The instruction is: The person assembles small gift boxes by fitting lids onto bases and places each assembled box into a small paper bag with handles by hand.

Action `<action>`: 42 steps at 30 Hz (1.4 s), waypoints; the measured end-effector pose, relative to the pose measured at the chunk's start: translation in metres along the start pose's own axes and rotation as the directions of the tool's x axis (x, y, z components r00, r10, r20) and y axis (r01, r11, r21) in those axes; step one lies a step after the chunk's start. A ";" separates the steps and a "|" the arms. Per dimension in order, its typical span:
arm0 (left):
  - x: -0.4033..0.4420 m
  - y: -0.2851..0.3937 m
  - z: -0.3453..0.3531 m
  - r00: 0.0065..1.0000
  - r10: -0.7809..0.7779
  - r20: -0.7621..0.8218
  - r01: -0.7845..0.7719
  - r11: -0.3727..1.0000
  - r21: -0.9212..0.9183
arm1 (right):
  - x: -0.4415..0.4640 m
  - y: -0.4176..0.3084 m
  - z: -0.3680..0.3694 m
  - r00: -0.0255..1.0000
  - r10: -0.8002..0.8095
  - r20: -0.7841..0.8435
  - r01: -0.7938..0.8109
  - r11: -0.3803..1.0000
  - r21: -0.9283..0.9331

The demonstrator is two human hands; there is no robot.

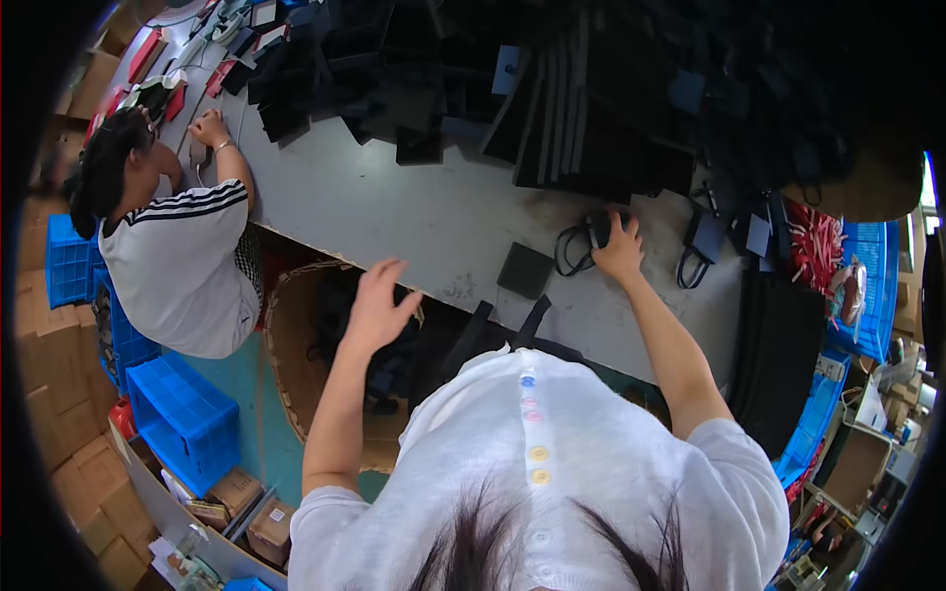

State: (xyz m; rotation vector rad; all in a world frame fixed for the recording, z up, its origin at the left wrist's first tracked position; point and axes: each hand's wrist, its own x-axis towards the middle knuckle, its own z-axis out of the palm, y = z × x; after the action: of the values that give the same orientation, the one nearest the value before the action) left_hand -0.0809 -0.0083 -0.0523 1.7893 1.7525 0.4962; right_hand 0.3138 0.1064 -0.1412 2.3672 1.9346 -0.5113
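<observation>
My left hand [379, 307] is raised near the table's front edge, above an open cardboard box [294, 330], with its fingers apart and nothing in it. My right hand [621, 246] lies over a small black item [599, 229] on the grey table [394, 202], its fingers curled round it. A black cord loop [566, 252] lies beside that item, to its left. Between my hands, a flat dark square piece [525, 271] rests near the table edge. Farther right on the table is another dark piece [706, 236] with a cord loop.
Dark boxes and panels [567, 108] are heaped along the table's back. A co-worker [182, 246] sits at the left, hands on the table. Blue crates [187, 419] stand on the floor at the left. Red strips [814, 246] and a blue basket [872, 286] are at the right.
</observation>
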 end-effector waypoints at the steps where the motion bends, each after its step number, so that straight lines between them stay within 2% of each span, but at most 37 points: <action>1: 0.004 0.011 0.008 0.999 0.009 0.049 -0.010 1.000 0.016 | -0.002 -0.008 -0.013 1.000 -0.013 -0.006 0.013 1.000 -0.004; 2: 0.011 0.023 0.017 0.996 0.035 0.082 -0.030 0.998 -0.063 | -0.012 -0.025 -0.036 0.957 0.022 0.289 -0.171 0.846 0.504; 3: 0.016 0.032 0.032 0.994 0.083 0.070 -0.071 0.985 -0.159 | -0.028 -0.040 -0.052 0.831 -0.105 0.546 -0.454 0.439 0.775; 4: 0.022 0.044 0.050 0.994 0.102 0.040 -0.090 0.967 -0.238 | -0.041 -0.054 -0.058 0.827 -0.112 0.551 -0.454 0.443 0.773; 6: 0.040 0.077 0.071 0.957 0.276 -0.085 -0.289 0.921 -0.262 | -0.065 -0.084 -0.068 0.729 -0.379 0.570 -0.535 0.204 0.820; 7: 0.047 0.089 0.073 0.958 0.270 -0.094 -0.285 0.923 -0.257 | -0.073 -0.096 -0.074 0.670 -0.492 0.556 -0.520 0.223 0.825; 9: 0.061 0.107 0.064 0.932 0.320 -0.169 -0.361 0.783 -0.507 | -0.082 -0.112 -0.085 0.668 -0.437 0.603 -0.509 0.323 0.798; 10: 0.064 0.106 0.063 0.929 0.324 -0.177 -0.368 0.781 -0.504 | -0.077 -0.116 -0.079 0.671 -0.439 0.598 -0.501 0.325 0.802; 11: 0.064 0.103 0.064 0.913 0.351 -0.207 -0.407 0.818 -0.407 | -0.073 -0.117 -0.067 0.893 -0.410 0.185 0.025 0.456 0.889; 12: 0.064 0.101 0.064 0.896 0.380 -0.232 -0.437 0.846 -0.305 | -0.069 -0.119 -0.060 0.849 -0.448 -0.279 0.510 0.557 0.655; 13: 0.064 0.101 0.063 0.894 0.382 -0.234 -0.440 0.845 -0.303 | -0.070 -0.126 -0.066 0.847 -0.449 -0.283 0.513 0.556 0.654; 15: 0.062 0.101 0.062 0.921 0.336 -0.197 -0.389 0.807 -0.444 | -0.074 -0.147 -0.094 0.665 -0.495 -0.559 0.746 0.461 0.480; 16: 0.061 0.096 0.061 0.927 0.317 -0.202 -0.375 0.811 -0.449 | -0.077 -0.157 -0.102 0.676 -0.413 -0.611 0.733 0.461 0.499; 17: 0.059 0.092 0.061 0.927 0.311 -0.210 -0.374 0.813 -0.447 | -0.074 -0.157 -0.103 0.671 -0.421 -0.610 0.738 0.455 0.497; 19: 0.059 0.083 0.061 0.948 0.194 -0.251 -0.314 0.694 -0.648 | -0.062 -0.149 -0.106 0.849 -0.169 -0.501 0.527 0.344 0.777; 20: 0.061 0.078 0.059 0.918 0.232 -0.323 -0.389 0.694 -0.606 | -0.047 -0.148 -0.099 0.910 -0.149 -0.387 0.411 0.191 0.892; 21: 0.062 0.076 0.061 0.916 0.226 -0.332 -0.391 0.695 -0.604 | -0.041 -0.147 -0.090 0.907 -0.160 -0.388 0.415 0.190 0.890; 22: 0.065 0.076 0.063 0.908 0.218 -0.357 -0.409 0.636 -0.654 | -0.039 -0.147 -0.083 0.958 -0.283 0.053 -0.032 0.076 0.997; 23: 0.071 0.080 0.055 0.899 0.211 -0.384 -0.432 0.573 -0.697 | -0.037 -0.148 -0.075 0.781 -0.434 0.450 -0.485 0.034 0.874; 24: 0.076 0.079 0.041 0.953 0.239 -0.186 -0.297 0.623 -0.723 | -0.045 -0.152 -0.064 0.766 -0.453 0.456 -0.470 0.089 0.878; 25: 0.086 0.071 0.044 0.879 0.350 -0.324 -0.476 0.678 -0.560 | -0.043 -0.138 -0.050 0.762 -0.439 0.477 -0.479 0.115 0.870; 27: 0.109 0.045 0.013 0.827 0.507 -0.243 -0.550 0.819 -0.165 | -0.023 -0.112 -0.043 0.628 -0.534 0.566 -0.696 -0.061 0.715; 29: 0.165 -0.033 0.023 0.818 0.387 -0.425 -0.451 0.891 -0.056 | -0.028 -0.131 -0.064 0.796 -0.157 0.584 -0.597 -0.045 0.801; 30: 0.198 -0.068 0.022 0.822 0.155 -0.548 -0.289 0.942 -0.168 | -0.029 -0.131 -0.068 0.811 -0.108 0.576 -0.579 0.001 0.815; 31: 0.231 -0.097 0.020 0.773 -0.091 -0.628 -0.138 0.942 -0.307 | -0.030 -0.127 -0.072 0.825 -0.055 0.562 -0.560 0.048 0.827; 33: 0.291 -0.137 0.012 0.564 -0.175 -0.807 0.078 0.984 -0.159 | -0.034 -0.120 -0.074 0.834 -0.024 0.551 -0.551 0.020 0.835; 34: 0.308 -0.143 0.003 0.554 -0.174 -0.814 0.059 0.984 -0.171 | -0.035 -0.116 -0.074 0.847 -0.020 0.531 -0.530 0.027 0.848; 36: 0.324 -0.149 -0.007 0.645 -0.313 -0.697 0.240 0.949 -0.204 | -0.037 -0.109 -0.074 0.856 -0.036 0.515 -0.516 -0.022 0.856; 37: 0.320 -0.145 -0.014 0.643 -0.322 -0.695 0.242 0.946 -0.215 | -0.036 -0.108 -0.076 0.857 -0.031 0.514 -0.515 -0.012 0.857; 39: 0.299 -0.136 -0.032 0.721 -0.416 -0.554 0.289 0.907 -0.305 | -0.036 -0.107 -0.075 0.860 -0.001 0.510 -0.509 -0.047 0.859; 40: 0.283 -0.143 -0.025 0.721 -0.425 -0.547 0.305 0.904 -0.301 | -0.040 -0.109 -0.077 0.851 -0.001 0.525 -0.525 -0.047 0.850; 42: 0.241 -0.158 -0.015 0.706 -0.376 -0.601 0.236 0.924 -0.300 | -0.040 -0.123 -0.084 0.859 -0.021 0.511 -0.511 -0.024 0.859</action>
State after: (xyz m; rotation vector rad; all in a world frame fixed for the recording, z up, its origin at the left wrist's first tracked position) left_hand -0.1962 0.2272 -0.1729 1.1937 2.3032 1.2163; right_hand 0.2082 0.1152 -0.0297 2.5438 0.6740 -2.8609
